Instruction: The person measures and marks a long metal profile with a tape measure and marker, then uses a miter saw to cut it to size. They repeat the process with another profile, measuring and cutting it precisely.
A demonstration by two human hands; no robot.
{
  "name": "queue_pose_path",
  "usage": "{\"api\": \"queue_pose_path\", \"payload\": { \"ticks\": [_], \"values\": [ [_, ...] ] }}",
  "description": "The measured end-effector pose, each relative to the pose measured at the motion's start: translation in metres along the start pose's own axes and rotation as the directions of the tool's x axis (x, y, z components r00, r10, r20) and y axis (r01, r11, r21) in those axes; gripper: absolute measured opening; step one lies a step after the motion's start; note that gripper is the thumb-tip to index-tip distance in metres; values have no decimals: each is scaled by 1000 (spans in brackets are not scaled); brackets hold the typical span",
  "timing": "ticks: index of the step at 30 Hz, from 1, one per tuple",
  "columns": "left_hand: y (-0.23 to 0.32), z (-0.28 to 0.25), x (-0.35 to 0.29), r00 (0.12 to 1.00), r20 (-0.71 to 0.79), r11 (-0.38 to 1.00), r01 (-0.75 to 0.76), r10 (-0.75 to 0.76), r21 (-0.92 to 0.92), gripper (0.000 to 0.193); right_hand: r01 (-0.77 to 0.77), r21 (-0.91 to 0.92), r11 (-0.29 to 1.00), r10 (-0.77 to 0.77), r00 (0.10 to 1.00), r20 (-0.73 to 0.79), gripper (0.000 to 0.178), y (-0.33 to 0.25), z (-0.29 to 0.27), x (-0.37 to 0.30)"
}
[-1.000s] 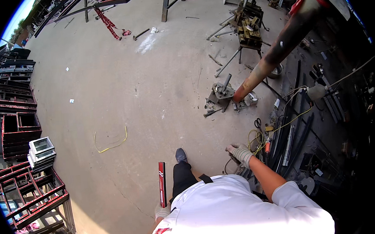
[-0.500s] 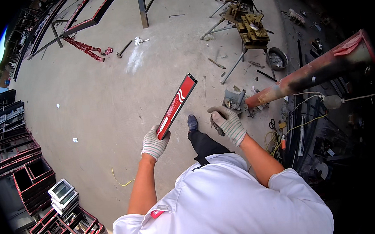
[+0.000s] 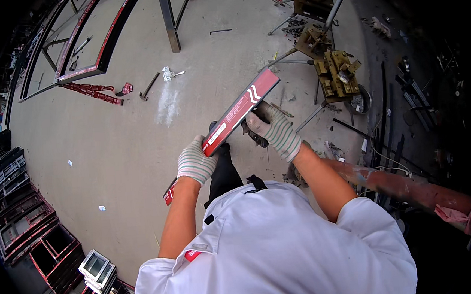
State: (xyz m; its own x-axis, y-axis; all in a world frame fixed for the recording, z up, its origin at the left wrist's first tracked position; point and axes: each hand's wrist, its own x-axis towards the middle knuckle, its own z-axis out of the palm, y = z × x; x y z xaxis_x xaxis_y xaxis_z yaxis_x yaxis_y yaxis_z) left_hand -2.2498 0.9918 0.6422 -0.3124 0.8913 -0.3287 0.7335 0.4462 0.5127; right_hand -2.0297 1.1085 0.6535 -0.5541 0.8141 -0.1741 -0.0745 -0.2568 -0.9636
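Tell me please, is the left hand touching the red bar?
Touching. The head view shows the left hand gripping the red bar, with no gap visible.

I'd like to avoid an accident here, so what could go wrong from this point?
The red-faced bar reaches well beyond the gloved left hand, so its far end might knock something if turned. The gloved right hand holds a dark object, which could leave it less free to steady the bar. The hammer lying on the floor could trip someone.
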Motion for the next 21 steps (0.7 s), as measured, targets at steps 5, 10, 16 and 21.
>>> {"api": "queue_pose_path", "payload": {
  "ticks": [5,10,16,21],
  "values": [
    [44,-50,176,987,138,983,-107,86,152,33,29,-95,995,-48,977,-208,47,8,-31,154],
    [111,-97,343,926,245,924,-336,289,181,37,-50,27,998,56,926,-374,39,-48,-82,276],
    [212,-130,516,824,327,801,-546,462,245,41,-52,163,985,133,837,-531,26,-101,-168,392],
    [264,-130,658,784,379,779,-591,492,209,47,49,156,987,49,821,-569,32,-87,-260,521]
  ]
}}
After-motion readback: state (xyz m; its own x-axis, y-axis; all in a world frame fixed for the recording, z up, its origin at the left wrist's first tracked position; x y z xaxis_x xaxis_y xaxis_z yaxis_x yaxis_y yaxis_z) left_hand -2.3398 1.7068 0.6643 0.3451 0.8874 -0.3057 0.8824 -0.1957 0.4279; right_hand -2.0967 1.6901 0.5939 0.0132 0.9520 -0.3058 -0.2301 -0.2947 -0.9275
